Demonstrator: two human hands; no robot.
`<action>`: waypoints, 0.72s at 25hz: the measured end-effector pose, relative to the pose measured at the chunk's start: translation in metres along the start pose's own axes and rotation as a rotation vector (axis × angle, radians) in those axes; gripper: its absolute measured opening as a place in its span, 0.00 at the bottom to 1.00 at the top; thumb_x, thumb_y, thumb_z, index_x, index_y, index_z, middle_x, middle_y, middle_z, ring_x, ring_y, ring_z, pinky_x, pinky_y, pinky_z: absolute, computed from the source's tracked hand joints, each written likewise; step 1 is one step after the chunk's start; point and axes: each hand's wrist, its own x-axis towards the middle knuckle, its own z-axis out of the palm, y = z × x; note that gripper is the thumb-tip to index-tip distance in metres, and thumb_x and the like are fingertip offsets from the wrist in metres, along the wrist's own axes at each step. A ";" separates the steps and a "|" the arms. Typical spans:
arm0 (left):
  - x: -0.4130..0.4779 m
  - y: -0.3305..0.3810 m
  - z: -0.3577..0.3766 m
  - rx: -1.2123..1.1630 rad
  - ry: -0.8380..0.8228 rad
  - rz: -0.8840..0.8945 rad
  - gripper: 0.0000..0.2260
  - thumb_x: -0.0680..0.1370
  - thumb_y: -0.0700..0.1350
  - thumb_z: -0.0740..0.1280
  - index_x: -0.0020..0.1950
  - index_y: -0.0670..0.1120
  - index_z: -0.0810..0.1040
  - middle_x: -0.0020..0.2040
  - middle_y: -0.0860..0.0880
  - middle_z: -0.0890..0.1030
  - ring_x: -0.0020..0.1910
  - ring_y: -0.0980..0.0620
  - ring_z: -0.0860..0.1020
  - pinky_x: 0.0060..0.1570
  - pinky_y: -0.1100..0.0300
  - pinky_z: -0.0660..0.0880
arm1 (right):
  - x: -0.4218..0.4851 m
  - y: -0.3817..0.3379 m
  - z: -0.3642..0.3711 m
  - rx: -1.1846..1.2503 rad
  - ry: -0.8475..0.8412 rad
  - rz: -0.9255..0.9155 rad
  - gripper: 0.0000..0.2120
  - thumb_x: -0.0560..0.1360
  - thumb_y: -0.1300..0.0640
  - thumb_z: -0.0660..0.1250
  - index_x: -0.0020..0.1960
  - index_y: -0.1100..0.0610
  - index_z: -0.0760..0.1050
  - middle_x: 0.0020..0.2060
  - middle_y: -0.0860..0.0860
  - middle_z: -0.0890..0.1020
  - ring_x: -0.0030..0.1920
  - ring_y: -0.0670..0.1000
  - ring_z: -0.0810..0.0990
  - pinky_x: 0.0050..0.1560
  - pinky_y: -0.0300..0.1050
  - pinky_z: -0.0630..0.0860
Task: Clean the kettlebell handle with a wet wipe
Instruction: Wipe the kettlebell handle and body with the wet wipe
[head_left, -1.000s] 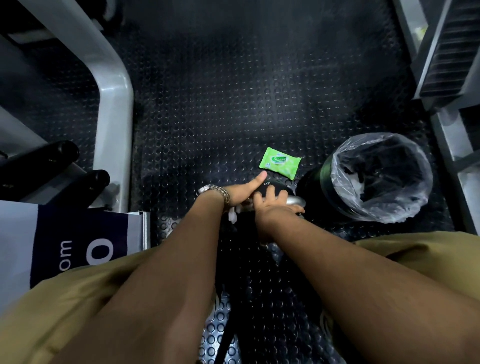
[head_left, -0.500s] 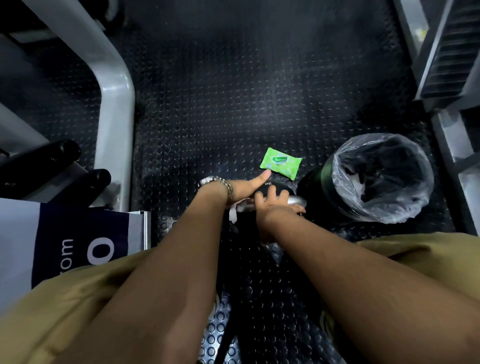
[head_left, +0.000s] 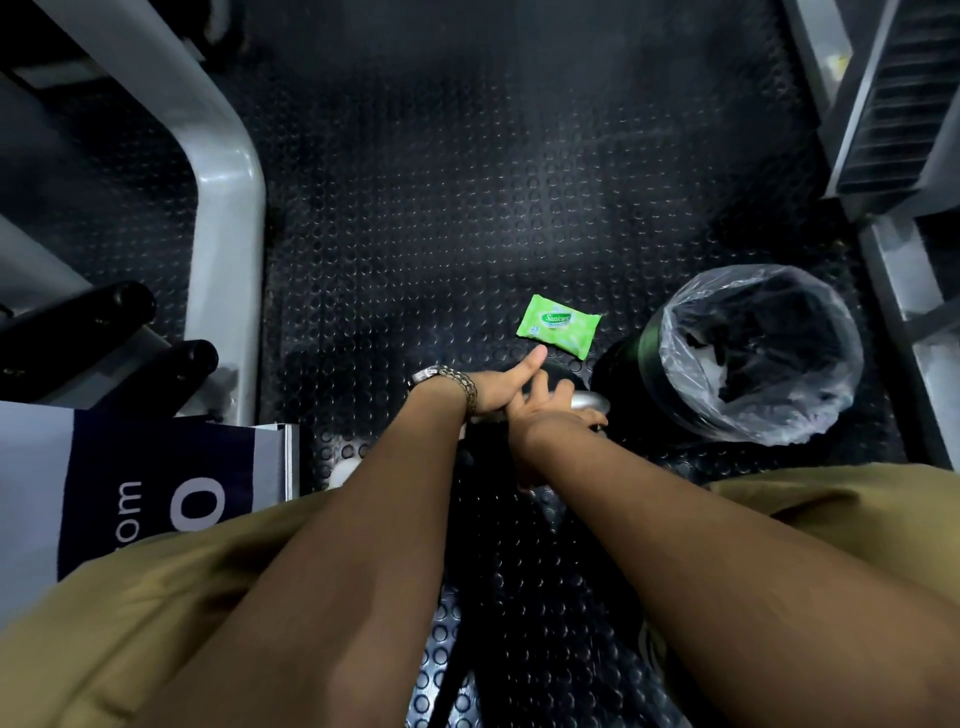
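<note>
The kettlebell stands on the studded black floor, its body almost hidden under my hands; a short piece of its silver handle (head_left: 589, 401) shows. My left hand (head_left: 496, 387), with a metal watch at the wrist, wraps the handle's left part, thumb stretched out. A scrap of the white wet wipe (head_left: 462, 431) peeks out below that wrist. My right hand (head_left: 550, 415) grips the handle just beside it, fingers curled over the bar.
A green wipe pack (head_left: 558, 325) lies just beyond my left thumb. A bin with a clear liner (head_left: 753, 353) stands right of the kettlebell. A grey machine frame (head_left: 228, 208), black roller pads (head_left: 104, 322) and a printed banner (head_left: 156, 493) fill the left; metal steps (head_left: 893, 104) rise at the right.
My left hand has slid a little further along the handle, its thumb now closer to the green pack, and less of the white wipe shows. My right hand has stayed put.
</note>
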 end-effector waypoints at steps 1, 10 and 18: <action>-0.005 0.002 -0.006 0.019 -0.007 -0.001 0.47 0.69 0.84 0.45 0.58 0.50 0.84 0.62 0.45 0.80 0.59 0.44 0.77 0.68 0.48 0.71 | 0.000 -0.001 0.000 -0.016 0.002 -0.003 0.61 0.66 0.49 0.83 0.81 0.44 0.40 0.77 0.53 0.45 0.74 0.63 0.52 0.63 0.82 0.64; -0.005 0.003 -0.008 0.025 -0.027 -0.065 0.53 0.62 0.87 0.48 0.64 0.49 0.81 0.58 0.42 0.80 0.48 0.43 0.81 0.53 0.51 0.81 | -0.002 -0.002 -0.002 -0.018 -0.004 0.000 0.63 0.65 0.48 0.83 0.82 0.44 0.39 0.79 0.52 0.42 0.76 0.63 0.50 0.64 0.82 0.64; -0.015 0.012 -0.024 0.007 -0.031 -0.048 0.52 0.65 0.86 0.49 0.57 0.42 0.84 0.45 0.48 0.82 0.31 0.51 0.74 0.43 0.58 0.76 | -0.001 -0.002 0.001 -0.029 0.017 -0.003 0.66 0.61 0.48 0.85 0.81 0.45 0.40 0.78 0.53 0.43 0.75 0.64 0.50 0.61 0.83 0.65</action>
